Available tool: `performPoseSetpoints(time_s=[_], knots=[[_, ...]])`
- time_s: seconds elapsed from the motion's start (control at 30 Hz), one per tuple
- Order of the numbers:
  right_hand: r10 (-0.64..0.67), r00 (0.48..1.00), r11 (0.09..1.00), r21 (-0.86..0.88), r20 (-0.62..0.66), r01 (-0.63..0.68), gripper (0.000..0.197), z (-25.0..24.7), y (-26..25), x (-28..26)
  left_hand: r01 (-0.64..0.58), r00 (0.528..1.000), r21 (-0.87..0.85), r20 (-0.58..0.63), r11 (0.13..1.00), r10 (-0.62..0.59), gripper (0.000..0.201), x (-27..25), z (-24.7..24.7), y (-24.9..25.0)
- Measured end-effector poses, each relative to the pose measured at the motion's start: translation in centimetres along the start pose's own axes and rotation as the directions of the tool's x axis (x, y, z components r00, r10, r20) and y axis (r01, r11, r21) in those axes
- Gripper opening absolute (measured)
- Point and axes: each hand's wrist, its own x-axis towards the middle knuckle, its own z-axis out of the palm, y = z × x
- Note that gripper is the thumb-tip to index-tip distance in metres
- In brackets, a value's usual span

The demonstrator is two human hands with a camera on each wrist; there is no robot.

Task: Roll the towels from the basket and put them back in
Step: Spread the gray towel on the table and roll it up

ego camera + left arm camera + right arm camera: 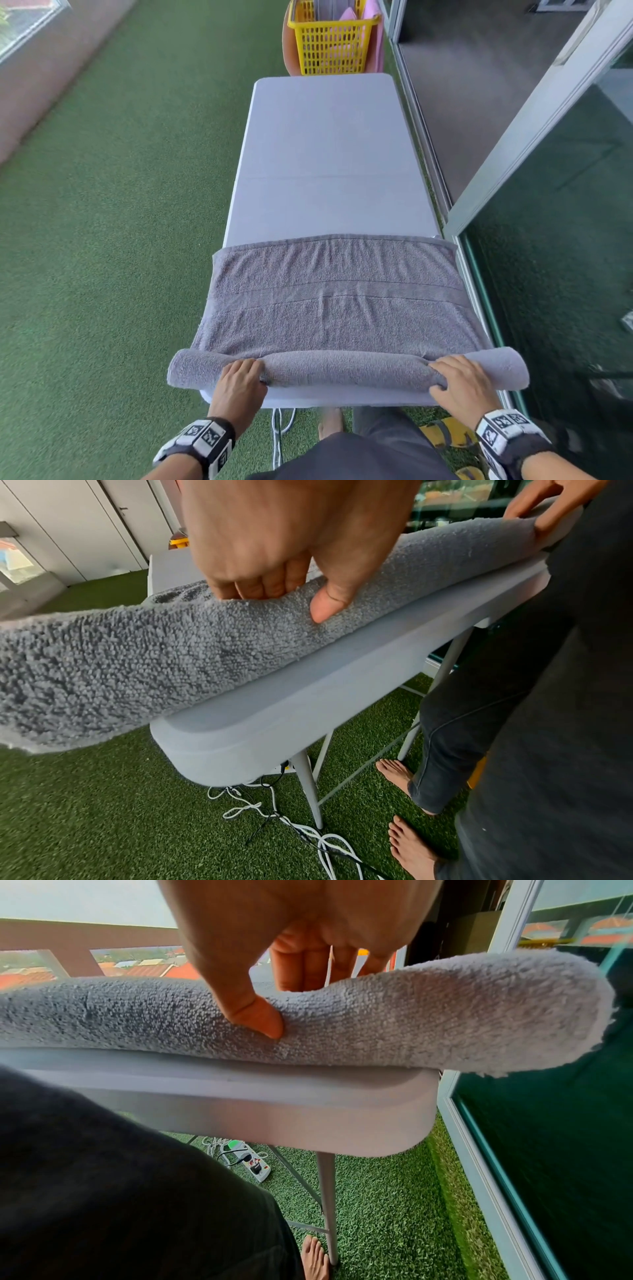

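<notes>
Grey towel (337, 301) on the counter (325, 137), rolled only at its near edge. Our left hand (241, 378) and right hand (460, 378) curl their fingers (253, 588) round the roll. Most of the length remains, then return to the basket (332, 44).

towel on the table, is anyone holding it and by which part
Yes. Both hands grip the grey towel by its rolled near end: left hand left of the middle, right hand near the right end.
</notes>
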Motion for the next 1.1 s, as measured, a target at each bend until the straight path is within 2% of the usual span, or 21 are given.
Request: performPoseSetpoints(time_s=[0.07, 0.13, 0.2, 0.33, 0.43, 0.53, 0.6, 0.63, 0.67, 0.73, 0.83, 0.93, 1.1], knots=[[-0.004, 0.999, 0.999, -0.051, 0.041, 0.006, 0.035, -0.8, -0.1, 0.7, 0.005, 1.0, -0.02, 0.001, 1.0, -0.005, 0.03, 0.6, -0.7, 0.2], [-0.019, 0.995, 0.995, -0.093, 0.094, 0.028, 0.042, -1.6, -0.3, 2.2, 0.013, 1.0, -0.024, 0.022, 1.0, -0.012, 0.013, 2.1, -1.7, 0.3], [-0.009, 0.994, 0.997, -0.081, 0.109, 0.018, 0.043, -2.0, -0.3, 3.6, 0.04, 0.998, -0.014, 0.052, 0.999, -0.04, 0.016, 3.7, -2.2, 0.1], [0.019, 1.0, 0.999, -0.043, 0.003, -0.019, 0.043, -2.2, -0.6, 4.6, 0.094, 0.995, -0.018, 0.033, 0.995, -0.094, 0.023, 5.8, -2.1, 0.2], [0.026, 0.998, 0.992, -0.12, -0.055, -0.032, 0.049, -2.1, -1.5, 4.9, 0.081, 0.996, 0.042, -0.028, 0.996, -0.08, 0.038, 6.1, -2.0, 0.7], [-0.008, 0.993, 0.996, -0.088, -0.115, -0.002, 0.055, -1.7, -1.7, 5.0, 0.047, 0.992, 0.02, -0.119, 0.999, -0.044, 0.03, 6.0, -1.7, 1.1], [-0.004, 0.99, 0.999, -0.049, -0.144, -0.003, 0.039, -1.8, -1.9, 4.5, 0.05, 0.987, -0.01, -0.151, 0.999, -0.051, 0.013, 5.3, -0.9, 1.0], [-0.005, 0.986, 0.999, -0.04, -0.169, -0.002, 0.03, -1.6, -1.9, 4.1, 0.065, 0.986, -0.012, -0.153, 0.998, -0.066, 0.018, 4.7, -0.5, 0.8], [-0.013, 0.981, 0.999, -0.034, -0.193, 0.007, 0.027, -1.3, -1.7, 3.6, 0.06, 0.992, 0.006, -0.114, 0.998, -0.059, 0.032, 4.2, 0.0, 0.6], [-0.032, 0.984, 0.999, -0.041, -0.174, 0.026, 0.041, -0.4, -0.8, 2.4, 0.032, 0.997, 0.05, -0.071, 0.998, -0.029, 0.042, 3.3, 0.8, 0.2], [-0.069, 0.993, 0.994, -0.086, -0.092, 0.061, 0.068, 0.4, 0.1, 1.9, 0.017, 0.996, 0.039, -0.092, 0.999, -0.014, 0.059, 3.5, 0.6, 0.0], [-0.022, 0.998, 0.997, -0.08, -0.063, 0.017, 0.071, -0.5, -0.6, 3.1, 0.027, 0.996, 0.024, -0.084, 0.999, -0.025, 0.049, 4.8, -0.4, 0.2], [0.025, 0.998, 1.0, 0.0, -0.049, -0.025, 0.054, -1.6, -1.1, 3.9, 0.067, 0.997, 0.018, -0.033, 0.998, -0.066, 0.031, 5.3, -1.5, 0.5]])
